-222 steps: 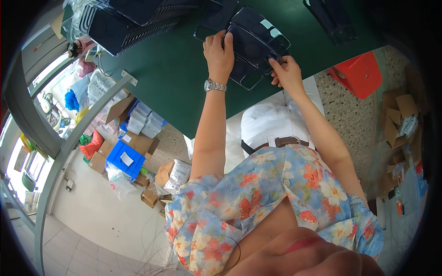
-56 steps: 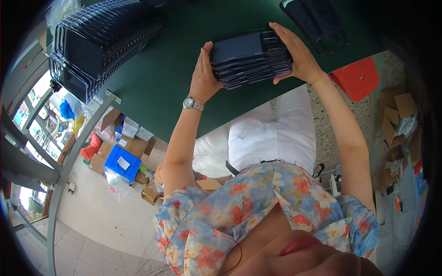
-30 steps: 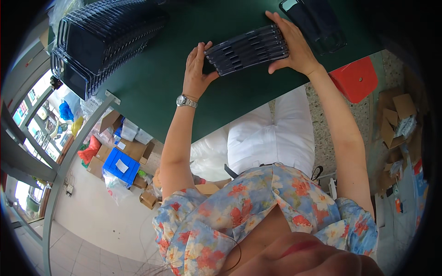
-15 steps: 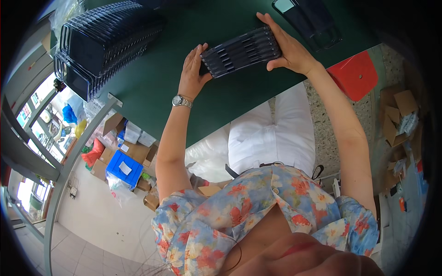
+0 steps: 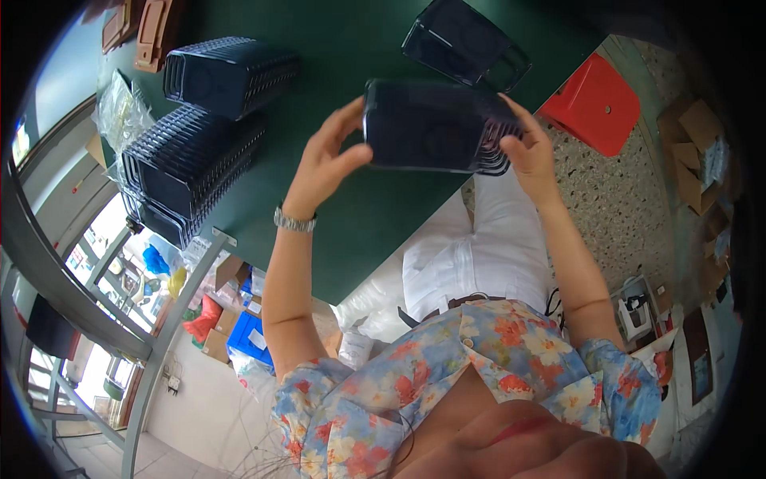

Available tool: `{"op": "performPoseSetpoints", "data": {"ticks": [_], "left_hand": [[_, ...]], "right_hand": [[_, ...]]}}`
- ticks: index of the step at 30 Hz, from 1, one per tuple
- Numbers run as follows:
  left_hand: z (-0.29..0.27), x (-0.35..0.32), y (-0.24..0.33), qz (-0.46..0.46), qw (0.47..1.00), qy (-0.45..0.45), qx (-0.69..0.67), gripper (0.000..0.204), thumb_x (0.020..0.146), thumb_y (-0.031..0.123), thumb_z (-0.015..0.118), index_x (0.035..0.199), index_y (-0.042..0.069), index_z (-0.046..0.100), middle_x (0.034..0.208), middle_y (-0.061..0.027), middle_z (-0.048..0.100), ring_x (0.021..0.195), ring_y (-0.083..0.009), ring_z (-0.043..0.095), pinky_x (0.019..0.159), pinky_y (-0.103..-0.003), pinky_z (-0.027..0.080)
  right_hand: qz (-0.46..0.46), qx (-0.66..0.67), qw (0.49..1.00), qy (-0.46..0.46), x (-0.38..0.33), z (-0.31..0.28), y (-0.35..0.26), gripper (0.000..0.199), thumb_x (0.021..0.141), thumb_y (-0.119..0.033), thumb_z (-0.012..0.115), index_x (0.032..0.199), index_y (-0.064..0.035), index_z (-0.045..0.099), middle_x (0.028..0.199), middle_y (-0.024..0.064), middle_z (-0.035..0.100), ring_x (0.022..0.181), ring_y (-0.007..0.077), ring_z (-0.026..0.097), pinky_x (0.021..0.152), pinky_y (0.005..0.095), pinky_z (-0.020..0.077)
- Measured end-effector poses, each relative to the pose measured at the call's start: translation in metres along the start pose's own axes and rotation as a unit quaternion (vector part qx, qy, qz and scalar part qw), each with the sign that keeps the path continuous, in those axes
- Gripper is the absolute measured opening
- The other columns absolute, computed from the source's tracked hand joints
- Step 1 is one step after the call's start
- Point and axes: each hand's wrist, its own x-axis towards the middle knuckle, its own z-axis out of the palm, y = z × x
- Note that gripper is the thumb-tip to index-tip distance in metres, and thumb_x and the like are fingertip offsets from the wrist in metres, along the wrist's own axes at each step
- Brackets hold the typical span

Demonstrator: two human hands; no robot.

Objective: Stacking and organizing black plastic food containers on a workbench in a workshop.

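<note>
Between my two hands, above the green table [image 5: 335, 239], is a stack of dark phone cases [image 5: 431, 128] with glossy edges. My left hand [image 5: 327, 160] grips the stack's left end, thumb toward me and fingers behind. The right end is clasped by my right hand [image 5: 531, 156], with the thumb at the case openings. Just beyond the held stack lie a few loose dark phone cases [image 5: 463, 48]. To the left, long nested rows of the same cases stand on the table, a farther row [image 5: 211, 84] and a nearer row [image 5: 171, 156].
Brown cases [image 5: 152, 32] sit at the far left, near a clear plastic bag [image 5: 124, 112]. A red stool [image 5: 594, 104] stands by the table's right edge. Below the left side are a blue box [image 5: 249, 335] and a grey metal frame [image 5: 171, 319]. Cardboard boxes [image 5: 690, 172] are at the right.
My hands have turned the stack, so a broad flat back now shows instead of the layered sides. The view has shifted, bringing the farther row and brown cases into sight.
</note>
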Motion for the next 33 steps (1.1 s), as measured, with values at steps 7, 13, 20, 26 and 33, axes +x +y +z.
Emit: {"op": "performPoseSetpoints", "data": {"ticks": [7,13,20,26,33], "left_hand": [[-0.014,0.130,0.028,0.006,0.990,0.000,0.141,0.061,0.080,0.046,0.064,0.122,0.004,0.058,0.123,-0.0116,0.058,0.117,-0.0230,0.051,0.100,-0.034,0.036],[-0.022,0.148,0.025,-0.054,0.988,-0.026,0.142,0.061,0.079,0.051,0.062,0.120,0.005,0.062,0.123,-0.0124,0.058,0.117,-0.0232,0.050,0.097,-0.033,0.038],[-0.014,0.148,0.031,-0.044,0.986,0.000,0.162,0.066,0.079,0.052,0.062,0.120,0.001,0.060,0.122,-0.0153,0.058,0.115,-0.0234,0.051,0.097,-0.033,0.039],[-0.005,0.134,0.045,-0.096,0.992,0.000,0.087,0.043,0.090,0.034,0.059,0.115,-0.001,0.062,0.098,-0.0007,0.062,0.087,-0.0082,0.051,0.079,-0.021,0.040],[-0.030,0.114,0.005,-0.082,0.991,0.061,0.083,0.064,0.081,0.047,0.063,0.122,-0.002,0.058,0.121,-0.0145,0.058,0.116,-0.0213,0.050,0.098,-0.033,0.038]], "right_hand": [[0.103,-0.037,0.971,0.215,0.046,0.004,-0.011,0.053,0.087,-0.051,0.057,0.100,0.0001,0.061,0.090,0.0072,0.065,0.077,0.0162,0.065,0.071,0.0300,0.0548],[0.216,-0.088,0.954,0.188,0.056,-0.005,-0.007,0.071,0.080,-0.067,0.055,0.097,0.0015,0.061,0.091,0.0093,0.064,0.081,0.0168,0.064,0.069,0.0320,0.0560],[0.166,-0.106,0.957,0.212,0.057,0.001,-0.009,0.077,0.081,-0.069,0.052,0.105,0.0040,0.059,0.097,0.0120,0.064,0.086,0.0184,0.064,0.075,0.0336,0.0563],[0.120,-0.063,0.965,0.226,0.057,0.005,-0.009,0.068,0.088,-0.060,0.049,0.108,0.0037,0.059,0.096,0.0098,0.064,0.087,0.0167,0.064,0.078,0.0342,0.0554],[0.136,-0.108,0.963,0.206,0.061,0.010,0.001,0.064,0.088,-0.059,0.051,0.104,0.0020,0.062,0.093,0.0085,0.064,0.086,0.0141,0.063,0.078,0.0315,0.0539]]}}
